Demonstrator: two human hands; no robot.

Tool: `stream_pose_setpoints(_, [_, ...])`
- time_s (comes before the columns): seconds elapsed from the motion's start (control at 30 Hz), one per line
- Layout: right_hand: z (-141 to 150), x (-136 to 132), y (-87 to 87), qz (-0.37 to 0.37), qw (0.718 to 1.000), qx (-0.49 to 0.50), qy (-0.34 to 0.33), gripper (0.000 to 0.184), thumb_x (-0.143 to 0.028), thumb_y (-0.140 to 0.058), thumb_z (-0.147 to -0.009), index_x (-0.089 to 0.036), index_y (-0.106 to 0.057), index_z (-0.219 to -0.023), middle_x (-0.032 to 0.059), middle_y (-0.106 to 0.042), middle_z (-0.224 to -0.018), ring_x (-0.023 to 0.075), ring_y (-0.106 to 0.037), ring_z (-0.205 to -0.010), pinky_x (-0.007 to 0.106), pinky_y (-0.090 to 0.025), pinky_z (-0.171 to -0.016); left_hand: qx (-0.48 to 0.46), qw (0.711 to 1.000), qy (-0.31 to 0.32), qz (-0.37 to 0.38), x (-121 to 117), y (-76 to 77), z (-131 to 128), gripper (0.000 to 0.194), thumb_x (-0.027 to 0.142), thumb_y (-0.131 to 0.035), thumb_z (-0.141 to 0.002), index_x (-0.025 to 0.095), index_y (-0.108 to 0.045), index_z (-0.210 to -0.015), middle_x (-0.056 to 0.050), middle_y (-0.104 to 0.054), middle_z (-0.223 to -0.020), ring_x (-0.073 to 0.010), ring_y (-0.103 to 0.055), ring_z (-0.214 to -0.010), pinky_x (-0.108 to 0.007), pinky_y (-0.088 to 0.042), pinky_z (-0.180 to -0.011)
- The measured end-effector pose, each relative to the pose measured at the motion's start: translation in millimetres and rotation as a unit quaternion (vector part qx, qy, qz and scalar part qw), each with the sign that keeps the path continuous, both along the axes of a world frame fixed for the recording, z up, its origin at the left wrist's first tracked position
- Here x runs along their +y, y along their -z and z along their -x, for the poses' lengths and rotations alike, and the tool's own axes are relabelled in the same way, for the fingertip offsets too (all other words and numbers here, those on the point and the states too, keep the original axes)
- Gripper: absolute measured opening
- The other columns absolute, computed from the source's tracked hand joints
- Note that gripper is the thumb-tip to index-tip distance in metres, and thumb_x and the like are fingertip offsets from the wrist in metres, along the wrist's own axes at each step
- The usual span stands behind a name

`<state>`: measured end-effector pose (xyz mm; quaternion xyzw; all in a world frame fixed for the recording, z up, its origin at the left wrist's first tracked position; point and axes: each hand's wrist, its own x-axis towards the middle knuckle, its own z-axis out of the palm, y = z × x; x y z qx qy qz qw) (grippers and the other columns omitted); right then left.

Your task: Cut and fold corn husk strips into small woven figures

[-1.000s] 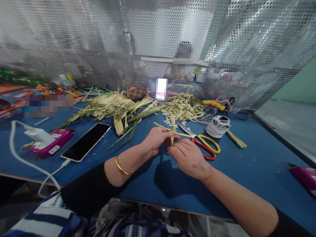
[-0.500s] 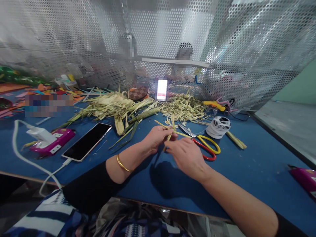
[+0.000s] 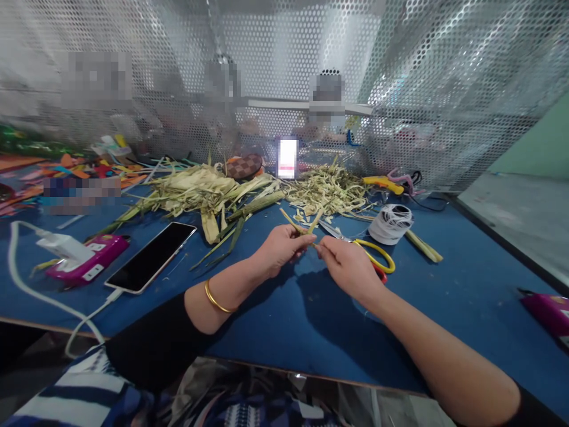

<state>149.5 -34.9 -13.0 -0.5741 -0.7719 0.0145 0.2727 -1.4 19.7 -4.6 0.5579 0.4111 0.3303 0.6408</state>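
Observation:
Between thumb and fingers my left hand (image 3: pixel 282 248) pinches crossed strips of dried corn husk (image 3: pixel 315 222), two ends sticking up in a V. My right hand (image 3: pixel 347 261) is closed just to the right, its thumb and forefinger pinching the husk's other end. Behind that hand lie open scissors (image 3: pixel 377 255) with one yellow and one red handle, the red one mostly hidden. A spool of white string (image 3: pixel 391 225) stands beyond them. Past my hands is a heap of thin husk shreds (image 3: pixel 331 188), and to its left a pile of wide dried husks (image 3: pixel 195 193).
A phone (image 3: pixel 151 258) on a white cable and a purple power strip (image 3: pixel 89 260) lie at left. Yellow-handled tool (image 3: pixel 384 184) and a checked pouch (image 3: pixel 244 167) sit at the back, before a perforated metal screen (image 3: pixel 275 59). Another purple strip (image 3: pixel 549 314) is at right.
My right hand has moved right and slightly down, away from the crossing, covering more of the red scissor handle. The husk ends now point up in a V.

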Motion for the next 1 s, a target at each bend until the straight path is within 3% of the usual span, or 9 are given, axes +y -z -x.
stream_pose_setpoints(0.17, [-1.4,-7.3,-12.9,0.040,0.996,0.080,-0.018,0.027,-0.031,-0.042,-0.088,-0.022,-0.047,-0.063,-0.0029,-0.045,-0.051,0.0135,-0.042,-0.049,0.025,-0.027,-0.051,0.013,1.000,-0.001,0.007,3.5,-5.6,1.2,0.022,0.031,-0.072,-0.069,0.013,-0.060,-0.066,0.005,-0.045,-0.048,-0.0022,-0.028,-0.038,-0.020,-0.016,-0.040])
stream_pose_setpoints(0.4, [4.6,-12.9,-13.7,0.047,0.991,0.122,-0.020,0.027,-0.031,-0.043,-0.086,-0.021,-0.048,-0.062,-0.0034,-0.045,-0.051,0.0120,-0.039,-0.049,0.026,-0.026,-0.051,0.015,1.000,0.000,0.014,5.2,-4.9,2.3,0.018,0.030,-0.072,-0.068,0.014,-0.062,-0.070,0.004,-0.048,-0.050,-0.0028,-0.027,-0.038,-0.022,-0.014,-0.041])
stream_pose_setpoints(0.53, [-5.9,-4.7,-13.3,0.119,0.975,0.189,-0.006,0.030,-0.039,-0.047,-0.085,-0.021,-0.054,-0.062,-0.0043,-0.043,-0.047,0.0120,-0.038,-0.048,0.026,-0.026,-0.050,-0.011,0.999,0.038,0.032,5.5,-6.3,5.1,0.028,0.040,-0.066,-0.075,0.013,-0.065,-0.081,0.004,-0.048,-0.056,-0.0024,-0.026,-0.039,-0.020,-0.012,-0.040])
stream_pose_setpoints(0.6, [-14.9,2.0,-13.3,0.179,0.949,0.260,-0.007,0.036,-0.048,-0.049,-0.084,-0.020,-0.058,-0.062,-0.0029,-0.047,-0.050,0.0124,-0.042,-0.051,0.026,-0.029,-0.051,-0.017,0.997,0.061,0.048,5.1,-8.1,6.4,0.033,0.044,-0.059,-0.081,0.012,-0.066,-0.085,0.002,-0.049,-0.060,-0.0023,-0.027,-0.039,-0.019,-0.011,-0.039])
stream_pose_setpoints(0.7, [-24.2,10.9,-11.1,0.242,0.877,0.415,0.003,0.040,-0.057,-0.060,-0.075,-0.018,-0.066,-0.068,0.0008,-0.058,-0.064,0.0126,-0.049,-0.059,0.026,-0.036,-0.057,-0.002,0.993,0.088,0.072,2.6,-10.0,6.8,0.031,0.041,-0.055,-0.085,0.012,-0.065,-0.087,0.001,-0.053,-0.064,-0.0021,-0.031,-0.040,-0.018,-0.012,-0.038])
stream_pose_setpoints(0.83, [-19.3,15.0,-3.3,0.262,0.784,0.562,-0.033,0.034,-0.046,-0.078,-0.061,-0.018,-0.069,-0.078,-0.0017,-0.059,-0.066,0.0083,-0.045,-0.056,0.023,-0.036,-0.056,0.025,0.989,0.110,0.096,-3.0,-9.0,4.5,0.033,0.046,-0.060,-0.081,0.014,-0.060,-0.084,0.002,-0.055,-0.062,-0.0033,-0.036,-0.040,-0.018,-0.019,-0.037])
stream_pose_setpoints(0.93, [-9.9,14.0,1.9,0.240,0.749,0.616,-0.045,0.031,-0.043,-0.080,-0.060,-0.017,-0.067,-0.072,-0.0037,-0.057,-0.062,0.0063,-0.042,-0.052,0.022,-0.032,-0.053,0.024,0.987,0.124,0.096,-5.8,-7.2,2.9,0.041,0.055,-0.061,-0.076,0.015,-0.057,-0.080,0.003,-0.053,-0.060,-0.0039,-0.036,-0.039,-0.018,-0.023,-0.036])
stream_pose_setpoints(1.0, [-5.6,13.3,4.1,0.232,0.746,0.624,-0.035,0.031,-0.043,-0.079,-0.060,-0.016,-0.064,-0.066,-0.0038,-0.056,-0.059,0.0060,-0.041,-0.051,0.022,-0.031,-0.051,0.031,0.988,0.129,0.072,-7.2,-6.2,2.2,0.043,0.058,-0.061,-0.075,0.015,-0.057,-0.079,0.004,-0.050,-0.058,-0.0040,-0.034,-0.039,-0.018,-0.021,-0.036])
